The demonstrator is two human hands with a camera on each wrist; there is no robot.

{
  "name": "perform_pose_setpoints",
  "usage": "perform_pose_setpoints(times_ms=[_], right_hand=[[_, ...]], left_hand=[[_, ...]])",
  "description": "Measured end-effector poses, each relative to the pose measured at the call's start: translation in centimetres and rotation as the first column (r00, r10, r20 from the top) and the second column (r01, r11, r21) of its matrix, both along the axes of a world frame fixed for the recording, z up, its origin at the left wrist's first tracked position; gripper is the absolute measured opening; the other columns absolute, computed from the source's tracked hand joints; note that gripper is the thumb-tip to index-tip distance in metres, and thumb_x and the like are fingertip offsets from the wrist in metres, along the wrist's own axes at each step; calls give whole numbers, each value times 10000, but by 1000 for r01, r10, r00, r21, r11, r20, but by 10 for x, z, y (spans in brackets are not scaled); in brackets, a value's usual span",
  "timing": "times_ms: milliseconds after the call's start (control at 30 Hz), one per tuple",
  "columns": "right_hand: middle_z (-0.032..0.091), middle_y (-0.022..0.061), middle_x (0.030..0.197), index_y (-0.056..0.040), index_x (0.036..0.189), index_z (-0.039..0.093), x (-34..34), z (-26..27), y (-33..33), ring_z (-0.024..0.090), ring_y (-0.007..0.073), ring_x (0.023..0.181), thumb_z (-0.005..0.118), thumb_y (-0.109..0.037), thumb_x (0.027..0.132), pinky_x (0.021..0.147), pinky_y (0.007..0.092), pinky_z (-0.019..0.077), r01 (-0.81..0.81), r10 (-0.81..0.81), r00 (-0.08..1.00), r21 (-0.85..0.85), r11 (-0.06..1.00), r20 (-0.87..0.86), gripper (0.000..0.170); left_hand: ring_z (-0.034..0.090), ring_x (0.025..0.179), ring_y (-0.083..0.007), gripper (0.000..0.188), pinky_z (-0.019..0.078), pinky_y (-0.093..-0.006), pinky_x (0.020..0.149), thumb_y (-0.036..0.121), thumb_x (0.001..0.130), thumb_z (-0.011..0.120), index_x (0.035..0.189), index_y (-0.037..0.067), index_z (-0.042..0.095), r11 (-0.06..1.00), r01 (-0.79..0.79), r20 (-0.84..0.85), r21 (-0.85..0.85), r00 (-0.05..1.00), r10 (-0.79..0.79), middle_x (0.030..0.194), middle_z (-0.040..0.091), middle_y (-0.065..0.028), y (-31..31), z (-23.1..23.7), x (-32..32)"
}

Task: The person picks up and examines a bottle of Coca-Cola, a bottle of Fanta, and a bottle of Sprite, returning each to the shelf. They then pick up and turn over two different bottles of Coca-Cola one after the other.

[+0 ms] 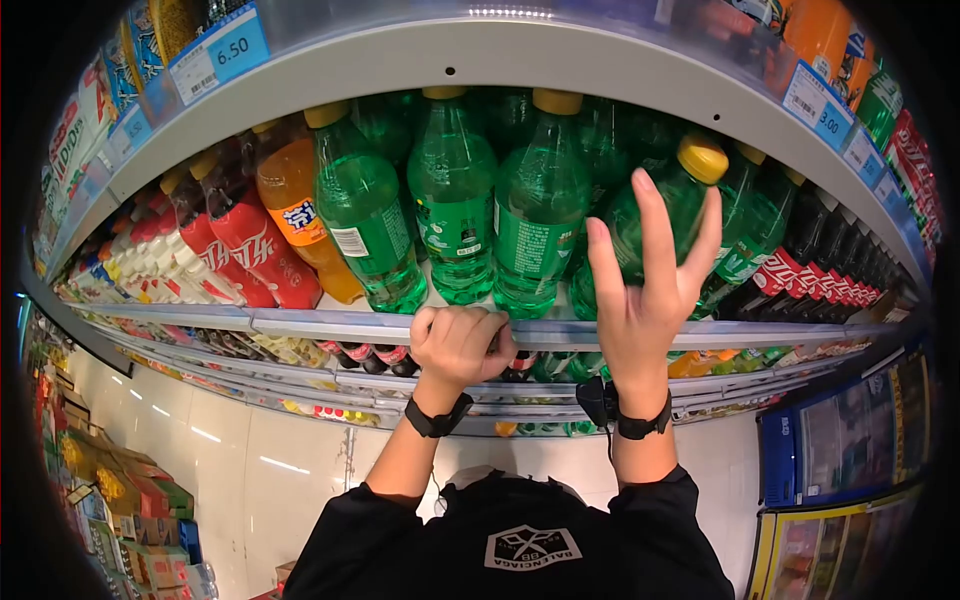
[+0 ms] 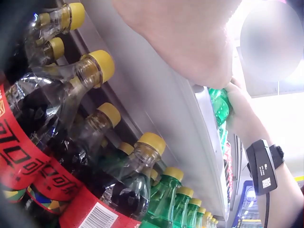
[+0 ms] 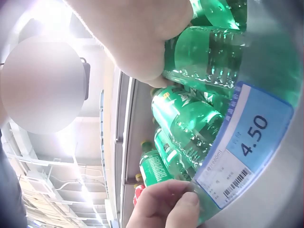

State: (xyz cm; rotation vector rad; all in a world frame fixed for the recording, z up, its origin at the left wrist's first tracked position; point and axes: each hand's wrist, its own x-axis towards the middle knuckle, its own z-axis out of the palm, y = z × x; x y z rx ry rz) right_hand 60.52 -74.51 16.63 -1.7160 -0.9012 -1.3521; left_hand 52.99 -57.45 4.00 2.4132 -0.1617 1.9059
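Note:
In the head view my left hand (image 1: pixel 460 345) grips the front edge of the shelf (image 1: pixel 380 330), fingers curled; the right wrist view shows its fingers and thumb (image 3: pixel 166 204) beside a blue price label (image 3: pixel 251 137). My right hand (image 1: pixel 650 300) is raised with fingers spread and fairly straight, against a green bottle (image 1: pixel 625 220) with a yellow cap (image 1: pixel 703 158). That bottle leans to the right, partly hidden by the hand. The left wrist view has my right hand (image 2: pixel 244 114) beside a green bottle (image 2: pixel 219 105).
Three upright green bottles (image 1: pixel 452 200) stand left of my right hand, then an orange bottle (image 1: pixel 305 215) and red-labelled bottles (image 1: pixel 250 240). Dark cola bottles (image 1: pixel 800 270) are on the right. A shelf (image 1: pixel 450 50) with price labels runs close above. Lower shelves and pale floor (image 1: pixel 220 440) lie below.

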Motion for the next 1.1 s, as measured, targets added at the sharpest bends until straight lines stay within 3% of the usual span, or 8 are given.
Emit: perform_pose_setpoints(times_ms=[67,133,167,300,733,867,967,1100], right_hand=[[670,155,1340,-53,1387,648,4,2,3,429,463,1406,790,-60,880,1151,506,352,11,-12,999,-30,999,-34,527],[446,290,1507,-150,1372,680,4,7,5,509,473,1292,796,-98,858,1061,507,461,82,-85,994,-44,996,-71,530],[438,298,1507,-154,1391,664,1,10,4,511,470,1276,753,-103,867,1070,512,446,132,-136,990,-81,988,-48,534],[433,304,1507,-152,1392,663,-2,11,1,502,473,1284,719,-88,852,1085,523,427,178,-183,983,-114,977,-27,546],[405,319,1504,-182,1401,649,3,6,-6,463,493,1335,700,-73,771,1100,524,426,44,-48,998,-105,993,-42,641],[403,317,1506,-175,1386,658,5,5,-7,466,488,1334,704,-74,773,1097,524,426,21,-25,998,-88,996,-50,623],[376,343,1532,-116,1375,642,5,3,-6,401,497,1409,694,-85,805,1162,522,332,-41,35,996,-81,996,-80,573],[405,336,1495,-164,1382,654,3,4,-7,470,503,1327,708,-63,764,1101,540,415,-4,0,999,-69,998,-46,628]], left_hand=[[604,687,-150,171,388,-325,719,160,646,770,810,183,725,1000,11,5,6,1000,-11,777,659,44,0,1,-1],[604,688,-150,174,388,-324,724,156,651,771,818,177,727,1000,19,11,12,1000,-19,781,662,42,1,2,-1],[600,701,-166,193,383,-331,748,133,656,759,841,163,716,999,38,5,9,999,-38,786,662,33,1,1,-1],[598,720,-181,214,376,-339,778,113,666,747,873,151,706,998,58,-5,9,998,-58,799,667,27,1,0,-1],[594,730,-162,200,388,-336,770,147,685,763,878,173,714,997,63,-18,-35,998,-64,813,670,44,-2,2,-4],[600,765,-198,231,376,-354,825,93,701,751,920,140,693,995,89,-37,-47,995,-91,840,687,3,-4,1,-7],[596,772,-211,234,376,-359,842,106,718,751,939,138,682,996,71,-44,-46,996,-73,821,660,-7,-4,0,-6],[590,769,-218,209,376,-368,847,132,749,745,947,142,678,998,57,-52,-22,997,-58,817,655,-11,-4,1,-8]])
